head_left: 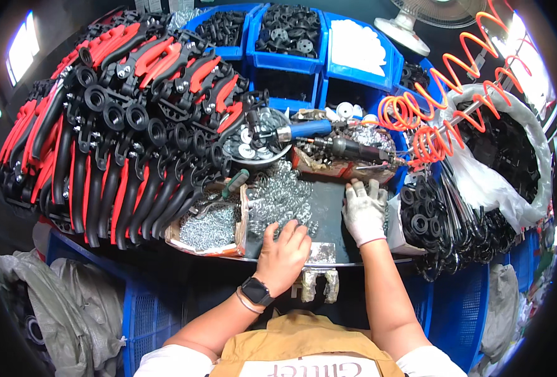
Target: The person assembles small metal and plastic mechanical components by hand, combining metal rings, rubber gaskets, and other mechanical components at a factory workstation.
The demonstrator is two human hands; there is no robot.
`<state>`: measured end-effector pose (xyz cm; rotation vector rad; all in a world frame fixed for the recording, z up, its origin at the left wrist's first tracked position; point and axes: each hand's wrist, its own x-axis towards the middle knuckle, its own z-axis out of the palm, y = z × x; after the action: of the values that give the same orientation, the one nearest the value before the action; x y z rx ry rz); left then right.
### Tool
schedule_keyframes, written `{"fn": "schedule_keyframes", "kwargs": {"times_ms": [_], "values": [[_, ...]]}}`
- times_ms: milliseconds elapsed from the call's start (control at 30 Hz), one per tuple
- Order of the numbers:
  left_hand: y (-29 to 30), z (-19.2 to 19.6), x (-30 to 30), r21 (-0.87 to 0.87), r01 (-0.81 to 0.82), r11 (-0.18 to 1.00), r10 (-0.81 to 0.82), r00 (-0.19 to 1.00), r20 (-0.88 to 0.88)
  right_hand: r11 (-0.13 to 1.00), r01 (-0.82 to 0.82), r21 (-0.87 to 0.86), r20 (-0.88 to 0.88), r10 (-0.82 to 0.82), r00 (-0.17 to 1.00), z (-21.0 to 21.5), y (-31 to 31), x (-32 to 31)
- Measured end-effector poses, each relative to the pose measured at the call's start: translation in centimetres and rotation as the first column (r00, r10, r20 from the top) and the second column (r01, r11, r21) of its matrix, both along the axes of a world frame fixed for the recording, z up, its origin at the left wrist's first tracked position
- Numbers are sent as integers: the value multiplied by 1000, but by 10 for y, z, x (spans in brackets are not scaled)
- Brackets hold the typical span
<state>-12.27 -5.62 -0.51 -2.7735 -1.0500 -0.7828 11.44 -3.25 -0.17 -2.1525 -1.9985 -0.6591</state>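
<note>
Pile of small silver metal parts [277, 191] on counter [330, 213]; bare left hand [283, 254] at pile's near edge, fingers loosely bent, cannot tell whether any piece is pinched; gloved right hand [363, 213] right of pile, palm down, fingers extended, released; probably best to separate tangled pieces and lift singly with bare fingertips; both palms hidden, left fingertip contact unclear, parts' exact shape too small to read
</note>
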Motion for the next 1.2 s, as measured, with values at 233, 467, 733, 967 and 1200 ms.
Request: {"fn": "schedule_keyframes", "kwargs": {"times_ms": [233, 467, 733, 967, 1200], "values": [[-12, -3, -13, -113, 84, 990, -41, 939, 341, 983, -167, -75, -511, 106, 853, -1, 36, -45], [-14, -6, -38, -198, 93, 976, 9, 888, 460, 950, -272, -154, -867, 2, 499, 12, -9, -34], [-13, 0, -26, -232, 225, 946, -59, 826, 561, 981, -177, -78, -749, 60, 660, 20, -50, -57], [0, 17, 28, -663, 585, 467, 297, 603, 741, 979, -153, 133, -887, 187, 422, 44, -72, -56], [8, -4, 52, -502, 853, 140, 562, 349, 750, 984, -27, 174, -981, 171, -86, 31, -90, -36]]}}
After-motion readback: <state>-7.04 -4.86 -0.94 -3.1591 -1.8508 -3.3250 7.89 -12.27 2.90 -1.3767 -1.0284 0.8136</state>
